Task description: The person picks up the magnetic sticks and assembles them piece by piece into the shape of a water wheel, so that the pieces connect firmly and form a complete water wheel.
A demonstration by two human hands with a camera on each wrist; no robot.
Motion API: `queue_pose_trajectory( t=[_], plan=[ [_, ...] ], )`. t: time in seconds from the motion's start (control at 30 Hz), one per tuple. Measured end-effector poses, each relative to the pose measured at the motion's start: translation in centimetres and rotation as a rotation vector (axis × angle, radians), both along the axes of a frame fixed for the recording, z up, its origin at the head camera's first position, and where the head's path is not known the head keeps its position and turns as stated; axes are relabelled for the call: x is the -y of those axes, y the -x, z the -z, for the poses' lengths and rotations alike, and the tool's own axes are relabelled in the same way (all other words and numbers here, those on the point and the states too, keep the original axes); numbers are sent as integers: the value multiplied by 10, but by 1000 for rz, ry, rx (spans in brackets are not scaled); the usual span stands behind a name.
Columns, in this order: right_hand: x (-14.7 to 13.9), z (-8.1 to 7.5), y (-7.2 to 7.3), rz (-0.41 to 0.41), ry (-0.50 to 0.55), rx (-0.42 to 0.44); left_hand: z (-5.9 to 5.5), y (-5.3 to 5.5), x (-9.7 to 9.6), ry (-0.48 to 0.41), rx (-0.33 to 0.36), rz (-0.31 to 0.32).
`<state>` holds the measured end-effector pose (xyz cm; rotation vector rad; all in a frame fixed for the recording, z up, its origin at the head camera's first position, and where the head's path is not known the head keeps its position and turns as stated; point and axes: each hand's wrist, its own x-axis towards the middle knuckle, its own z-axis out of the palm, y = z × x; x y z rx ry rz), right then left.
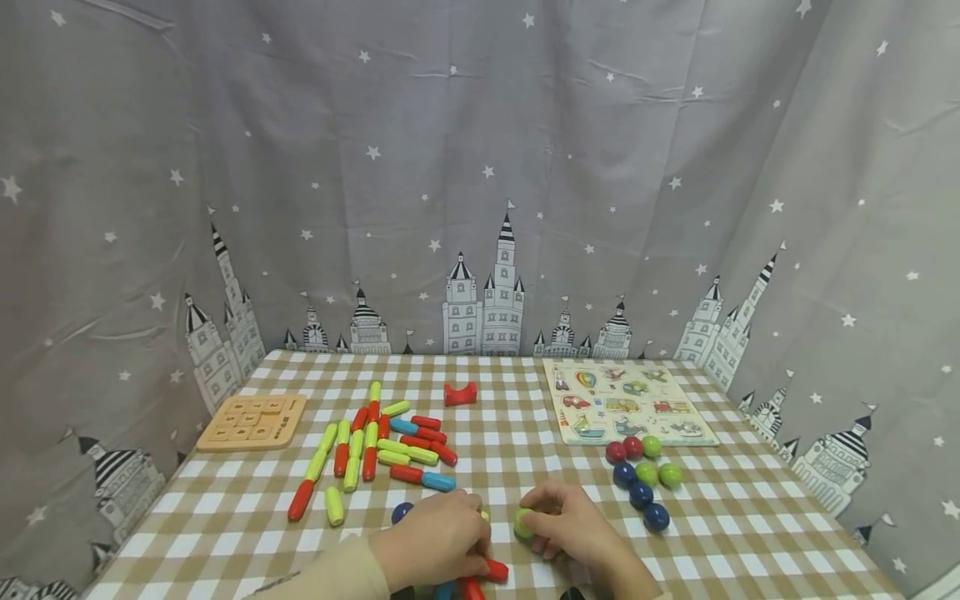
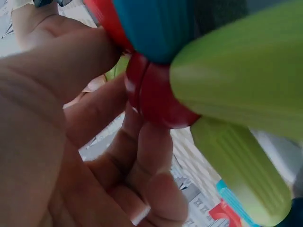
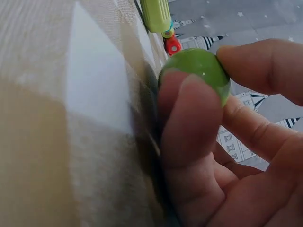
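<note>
Facing a gray castle-print curtain (image 1: 420,108), you work low over a checked counter (image 1: 738,521): your left hand (image 1: 438,535) grips a red ball (image 2: 163,97) amid sticks (image 2: 241,172); your right hand (image 1: 576,531), near it, pinches a green ball (image 1: 522,523).

The left hand (image 1: 438,533) and the right hand (image 1: 573,525) are both bare, slim-fingered, with creases across the knuckles; a long sleeve (image 1: 333,571) in pale cream covers the left forearm, plain and smooth near the wrist, with a thin dark marking (image 1: 279,582) farther back, too small to make out; on the right arm only a sliver of cuff (image 1: 663,596) shows at the lower edge of the head view, likewise pale; its trim is cut off there.
</note>
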<state>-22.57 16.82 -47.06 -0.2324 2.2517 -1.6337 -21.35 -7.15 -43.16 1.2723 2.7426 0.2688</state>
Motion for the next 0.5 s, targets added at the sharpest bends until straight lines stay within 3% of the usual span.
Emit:
queue_pose_trajectory(
  t=[0.1, 0.3, 0.5],
  plan=[
    [-1, -1, 0, -8, 12, 7, 1, -1, 1, 23, -1, -44],
    [-3, -4, 0, -74, 53, 74, 3, -1, 1, 16, 91, -175],
    [-3, -5, -4, -192, 113, 99, 6, 0, 1, -21, 129, -220]
  ],
)
